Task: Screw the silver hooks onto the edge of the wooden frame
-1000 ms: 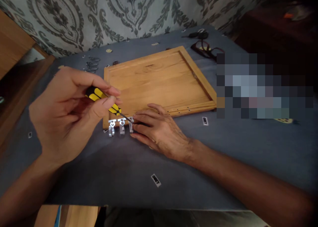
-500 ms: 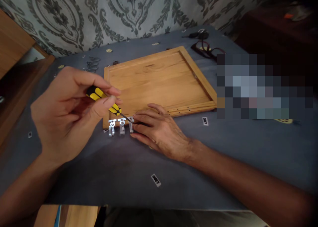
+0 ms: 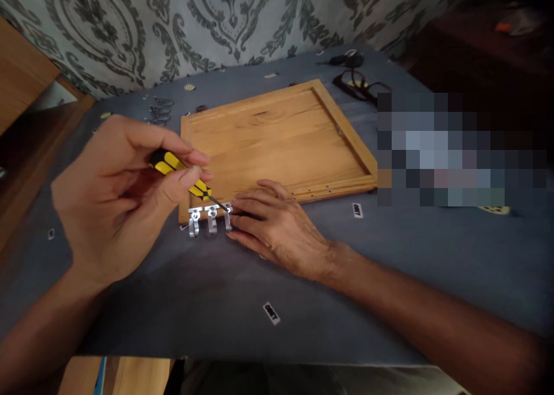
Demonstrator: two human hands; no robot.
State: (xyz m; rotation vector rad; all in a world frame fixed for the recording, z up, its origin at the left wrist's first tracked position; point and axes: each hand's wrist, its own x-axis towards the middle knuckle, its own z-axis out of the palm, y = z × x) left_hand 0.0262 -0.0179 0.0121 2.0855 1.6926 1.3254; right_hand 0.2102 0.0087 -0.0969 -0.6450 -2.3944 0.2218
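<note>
A yellow and black screwdriver (image 3: 179,173) is pinched in my left hand (image 3: 116,193), its shaft slanting down to the right. The tip meets the rightmost of three silver metal hooks (image 3: 228,219) along the near edge of a framed wooden board (image 3: 259,147). My right hand (image 3: 281,228) rests over that edge, its fingertips gripping the rightmost hook and partly covering it. To the left stand the middle hook (image 3: 212,219) and the left hook (image 3: 194,222), both hanging over the edge. Small dark holes dot the near rail right of my hand.
Several loose metal hooks (image 3: 161,111) lie behind the board's left corner. Eyeglasses (image 3: 363,86) and a dark key with a ring (image 3: 346,59) are beyond its far right corner. A pixelated patch hides the area at right. Wooden furniture (image 3: 26,78) borders the left side.
Almost nothing differs. The screwdriver stays at the rightmost hook and both hands keep their places; the view shifts very slightly.
</note>
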